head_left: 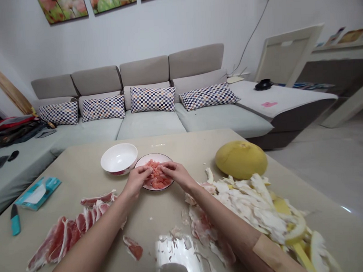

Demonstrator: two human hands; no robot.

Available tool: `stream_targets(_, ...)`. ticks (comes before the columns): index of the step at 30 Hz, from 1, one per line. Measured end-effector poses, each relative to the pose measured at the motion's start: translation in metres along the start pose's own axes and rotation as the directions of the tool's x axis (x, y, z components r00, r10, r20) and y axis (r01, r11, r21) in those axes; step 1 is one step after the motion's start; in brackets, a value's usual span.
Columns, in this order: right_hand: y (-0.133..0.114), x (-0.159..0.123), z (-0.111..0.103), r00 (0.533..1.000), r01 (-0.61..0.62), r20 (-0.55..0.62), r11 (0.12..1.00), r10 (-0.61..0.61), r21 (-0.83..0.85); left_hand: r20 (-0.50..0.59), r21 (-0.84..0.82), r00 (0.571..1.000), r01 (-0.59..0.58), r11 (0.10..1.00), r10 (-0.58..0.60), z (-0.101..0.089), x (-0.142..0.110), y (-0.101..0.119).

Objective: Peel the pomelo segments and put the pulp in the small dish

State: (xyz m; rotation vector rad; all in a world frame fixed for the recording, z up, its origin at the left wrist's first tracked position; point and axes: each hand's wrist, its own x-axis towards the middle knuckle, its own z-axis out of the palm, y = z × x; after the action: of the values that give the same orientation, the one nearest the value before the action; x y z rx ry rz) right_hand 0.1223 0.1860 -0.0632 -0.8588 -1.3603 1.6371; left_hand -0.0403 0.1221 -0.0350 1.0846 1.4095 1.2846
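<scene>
Both hands meet over a dark-rimmed plate that holds loose pink pomelo pulp. My left hand is closed in a pinch at the plate's left side, its fingertips against the pulp. From the right, my right hand pinches at the pulp too; its fingertips partly cover the bit it holds. Pomelo segments lie in a row beside my left forearm. A single segment piece rests between the forearms. Stripped membranes lie partly under my right forearm.
A white bowl stands left of the plate. To the right are a whole yellow pomelo and a heap of peel. A teal-handled knife and a tissue pack lie at the table's left. Behind is a sofa.
</scene>
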Motion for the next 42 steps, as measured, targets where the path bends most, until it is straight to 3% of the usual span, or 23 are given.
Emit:
stream_targets(9,-0.008,-0.006,0.000,0.996,-0.050,0.075,0.996,0.044,0.071,-0.025,0.131,0.994,-0.105,0.986,0.109,-0.004,0.004,0.002)
stream_targets(14,-0.012,-0.008,-0.002,0.994,-0.063,0.089,0.995,0.056,0.078,0.078,0.147,0.995,-0.080,0.986,0.069,-0.004,-0.003,0.006)
stream_targets(17,-0.015,-0.007,-0.006,0.994,-0.071,0.094,0.994,0.063,0.082,0.186,0.187,0.981,-0.092,0.978,0.056,0.008,-0.020,0.007)
stream_targets(23,-0.022,-0.007,-0.011,0.991,-0.097,0.098,0.993,0.090,0.066,0.445,0.326,0.890,-0.267,0.907,0.102,0.054,-0.072,-0.008)
stream_targets(27,-0.024,-0.014,-0.012,0.989,-0.111,0.108,0.992,0.105,0.053,0.582,0.377,0.789,-0.475,0.795,0.195,0.066,-0.083,-0.009)
stream_targets(29,-0.025,-0.019,-0.013,0.988,-0.113,0.115,0.992,0.106,0.055,0.548,0.420,0.810,-0.483,0.769,0.209,0.060,-0.079,-0.003)
stream_targets(31,-0.026,-0.023,-0.014,0.987,-0.107,0.128,0.992,0.098,0.063,0.404,0.446,0.882,-0.421,0.790,0.242,0.049,-0.069,0.004)
stream_targets(33,-0.027,-0.026,-0.015,0.986,-0.097,0.145,0.993,0.086,0.072,0.265,0.466,0.921,-0.383,0.798,0.287,0.036,-0.058,0.010)
stream_targets(37,-0.028,-0.028,-0.015,0.982,-0.087,0.173,0.993,0.073,0.076,0.074,0.497,0.937,-0.332,0.801,0.342,0.017,-0.039,0.011)
stream_targets(42,-0.029,-0.030,-0.012,0.977,-0.077,0.204,0.995,0.062,0.064,0.031,0.507,0.941,-0.306,0.806,0.338,0.016,-0.032,0.006)
